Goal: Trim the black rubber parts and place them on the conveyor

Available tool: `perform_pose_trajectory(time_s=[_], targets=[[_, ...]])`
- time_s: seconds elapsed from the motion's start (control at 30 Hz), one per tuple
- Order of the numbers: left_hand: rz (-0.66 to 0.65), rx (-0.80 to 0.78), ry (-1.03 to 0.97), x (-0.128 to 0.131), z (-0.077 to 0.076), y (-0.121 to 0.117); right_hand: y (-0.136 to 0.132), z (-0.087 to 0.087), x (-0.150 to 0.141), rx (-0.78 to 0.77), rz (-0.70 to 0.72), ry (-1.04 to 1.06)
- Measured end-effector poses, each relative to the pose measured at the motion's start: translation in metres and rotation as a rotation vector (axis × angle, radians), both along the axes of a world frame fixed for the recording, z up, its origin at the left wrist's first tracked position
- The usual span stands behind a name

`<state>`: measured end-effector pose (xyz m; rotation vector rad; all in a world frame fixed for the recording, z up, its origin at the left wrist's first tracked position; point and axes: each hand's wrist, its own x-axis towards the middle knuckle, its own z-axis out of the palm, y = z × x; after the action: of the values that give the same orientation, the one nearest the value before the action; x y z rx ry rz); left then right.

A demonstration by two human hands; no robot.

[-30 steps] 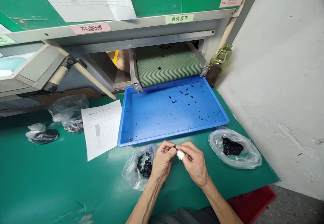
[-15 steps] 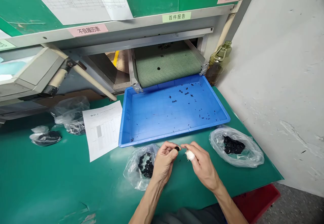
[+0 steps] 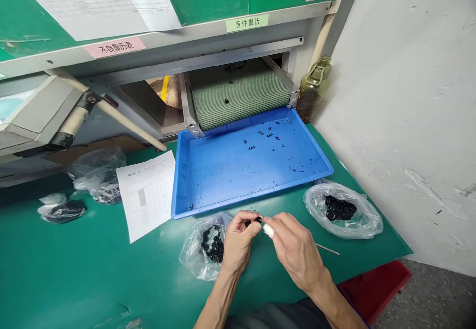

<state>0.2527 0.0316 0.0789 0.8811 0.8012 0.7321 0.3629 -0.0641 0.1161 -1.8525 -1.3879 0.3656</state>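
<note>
Black round rubber part (image 3: 257, 219) is sitting pinched in the tight grip of the left hand (image 3: 240, 244), just below the front rim of a blue plastic tray (image 3: 178, 180) on the green desk (image 3: 92, 279). The right hand (image 3: 297, 252), with a white bandage (image 3: 268, 230) on one finger, is hovering right beside it, its grip nearly shut, though whether it has hold cannot be told. A clear plastic bag (image 3: 193, 254) of black parts is lying just beside the left hand.

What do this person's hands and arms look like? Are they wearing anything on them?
The left hand and right hand are both bare, with no gloves, and the forearms show no sleeves. A white wrap, perhaps tape or a bandage, covers one finger of the right hand.
</note>
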Motion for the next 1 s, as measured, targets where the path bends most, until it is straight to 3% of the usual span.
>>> perform_pose_trajectory(time_s=[0.27,0.4,0.57,0.73,0.87,1.0], targets=[[-0.012,-0.123,-0.041,0.007,0.002,-0.001,0.012,-0.02,0.006,-0.022,-0.205,0.307],[-0.003,-0.172,-0.069,0.007,-0.003,0.003,0.015,-0.027,0.012,-0.041,-0.149,0.358],[0.0,-0.195,-0.097,0.005,-0.006,0.004,0.017,-0.021,0.012,-0.031,-0.074,0.463],[0.015,-0.265,-0.106,-0.002,-0.011,-0.007,0.016,-0.023,0.007,-0.042,0.041,0.41],[0.018,-0.289,-0.068,-0.018,-0.013,-0.023,0.009,-0.034,-0.005,-0.072,0.083,0.4],[0.045,-0.285,-0.048,-0.044,-0.006,-0.034,0.003,-0.036,-0.019,-0.124,0.148,0.425]])
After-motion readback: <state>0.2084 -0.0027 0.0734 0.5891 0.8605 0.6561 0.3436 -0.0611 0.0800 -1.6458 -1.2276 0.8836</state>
